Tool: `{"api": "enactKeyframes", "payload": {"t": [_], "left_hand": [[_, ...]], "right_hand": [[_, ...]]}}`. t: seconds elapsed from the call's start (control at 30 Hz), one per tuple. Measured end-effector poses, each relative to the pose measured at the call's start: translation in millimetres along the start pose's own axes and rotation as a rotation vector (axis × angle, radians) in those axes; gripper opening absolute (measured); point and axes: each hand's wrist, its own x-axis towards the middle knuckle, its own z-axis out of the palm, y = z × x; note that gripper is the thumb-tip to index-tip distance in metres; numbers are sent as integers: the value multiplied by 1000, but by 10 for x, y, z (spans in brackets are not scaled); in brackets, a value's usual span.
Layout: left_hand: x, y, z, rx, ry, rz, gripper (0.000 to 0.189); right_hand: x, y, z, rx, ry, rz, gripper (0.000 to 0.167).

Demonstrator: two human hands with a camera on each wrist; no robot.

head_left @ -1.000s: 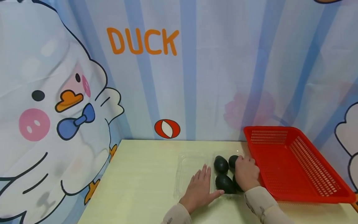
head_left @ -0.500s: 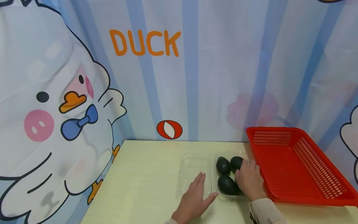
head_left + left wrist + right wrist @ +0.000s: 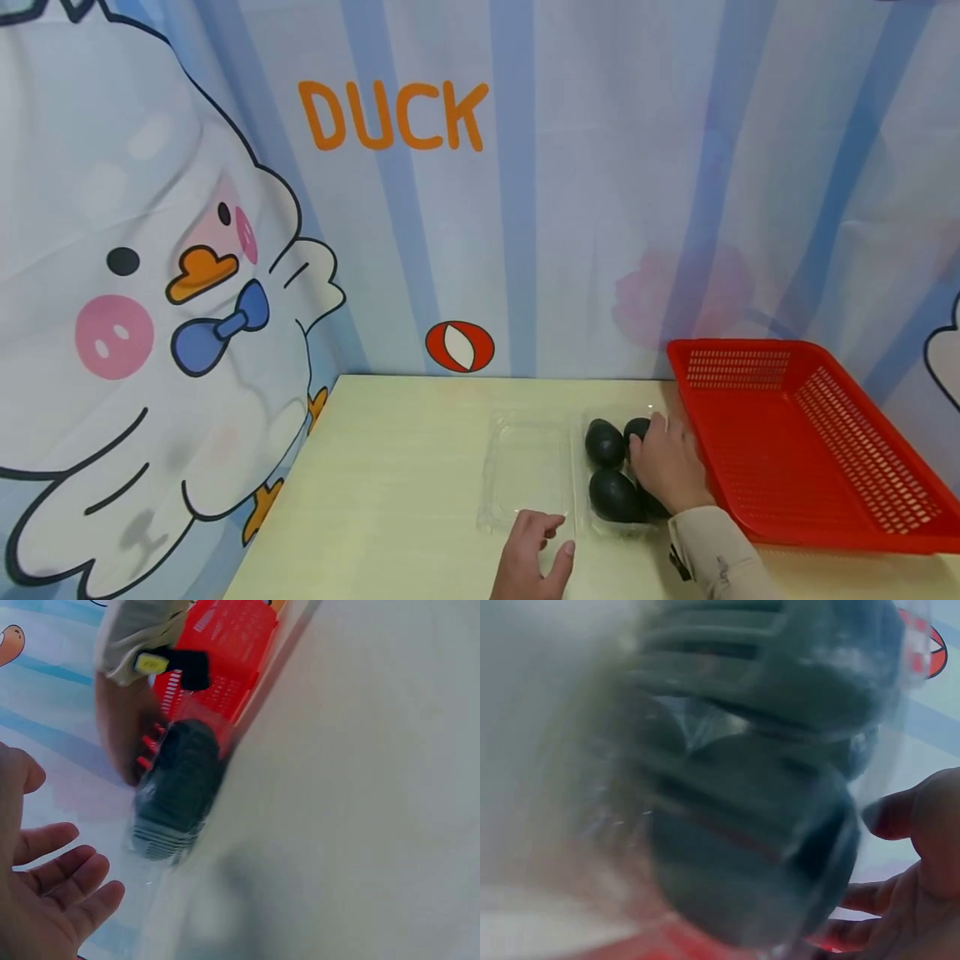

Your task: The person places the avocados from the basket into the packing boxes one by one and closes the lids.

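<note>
Several dark avocados [image 3: 615,495] sit in the right half of a clear plastic clamshell box [image 3: 581,492]. The box's lid [image 3: 527,467] lies folded out to the left. My right hand [image 3: 671,462] holds the far-right avocado [image 3: 637,428], thumb in front and fingers over its far side; it hides part of that avocado. Big and blurred in the right wrist view, the avocados [image 3: 757,862] largely block sight of the grasp. Near the lid's front edge, my left hand [image 3: 528,554] hovers with loosely bent fingers, holding nothing. The left wrist view shows these fingers [image 3: 56,874] apart from the box.
A red plastic basket [image 3: 795,458] with perforated sides stands right beside the box, close to my right hand. The pale yellow table [image 3: 397,475] meets a printed duck curtain [image 3: 555,208] along its back edge.
My left hand has lifted off the lid and drawn back toward me, its fingers bending. The right hand stays at the far-right avocado. The head view has shifted slightly.
</note>
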Motion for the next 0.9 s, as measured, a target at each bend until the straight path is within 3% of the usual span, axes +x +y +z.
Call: {"api": "enactKeyframes", "payload": {"t": [0.07, 0.27, 0.37, 0.6, 0.73, 0.9], "left_hand": [[-40, -5, 66, -87, -9, -95, 22], [-66, -8, 255, -383, -31, -501, 23], [-34, -30, 304, -483, -46, -614, 29], [75, -154, 195, -565, -51, -665, 37], [220, -250, 17, -584, -23, -669, 40], [463, -361, -248, -535, 10, -654, 44]], "right_hand": [[55, -22, -22, -16, -23, 7, 66], [259, -33, -23, -78, -22, -37, 64], [334, -5, -15, -82, -50, -53, 63], [328, 54, 14, -66, -77, -96, 60], [278, 37, 17, -40, -70, -115, 59], [191, -21, 3, -2, -84, -104, 61]]}}
